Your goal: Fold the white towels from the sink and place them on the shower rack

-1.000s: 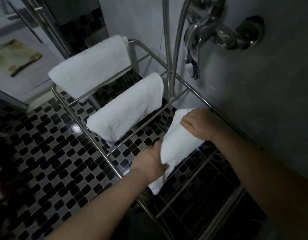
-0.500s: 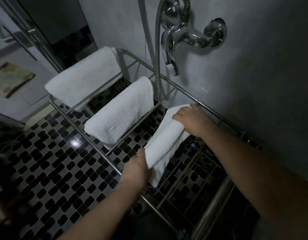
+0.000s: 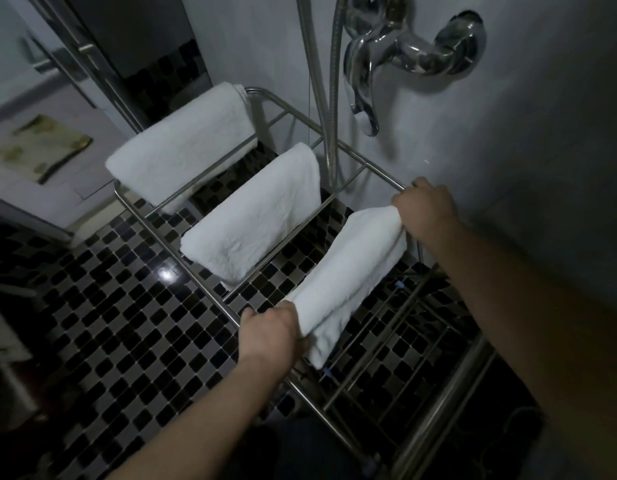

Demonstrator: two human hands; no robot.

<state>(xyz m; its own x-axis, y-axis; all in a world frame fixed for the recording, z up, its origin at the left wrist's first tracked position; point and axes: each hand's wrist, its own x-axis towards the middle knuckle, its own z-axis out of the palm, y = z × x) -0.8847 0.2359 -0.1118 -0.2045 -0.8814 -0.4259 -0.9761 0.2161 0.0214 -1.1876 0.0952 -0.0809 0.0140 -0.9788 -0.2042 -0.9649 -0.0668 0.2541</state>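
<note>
Farthest left of your left grip [image 3: 269, 336], and well beyond it, the first folded towel [image 3: 182, 147] lies draped over the end bar of the shower rack [image 3: 369, 164]. Just up and left of that grip, the second folded towel [image 3: 255, 216] hangs over the next crossbar, apart from the first. Your left grip is curled round the near end of the third towel [image 3: 355, 268], pinching it at the rack's front rail, with a short tail of cloth drooping below the fist. From there the towel runs as a narrow folded band up and to the right, across the rack's open bay, to your right grip [image 3: 426, 211], whose fingers are bunched on its far end close to the wall-side rail. Treat this cloth as light, soft and limp: it will likely sag between the grips and bunch wherever you squeeze it, with no stiffness to hold a fold by itself. So hold it by its two ends, and lay your fingers flat along the edges if you want the layers even. It looks neither slippery nor fragile. The rack carries two towels on its bars and the third between your grips; I cannot tell whether that one rests on a bar yet. Up and left of your right grip hangs the shower hose [image 3: 322, 98], and straight above it sits the mixer tap [image 3: 404, 53]; no sink is in view.
</note>
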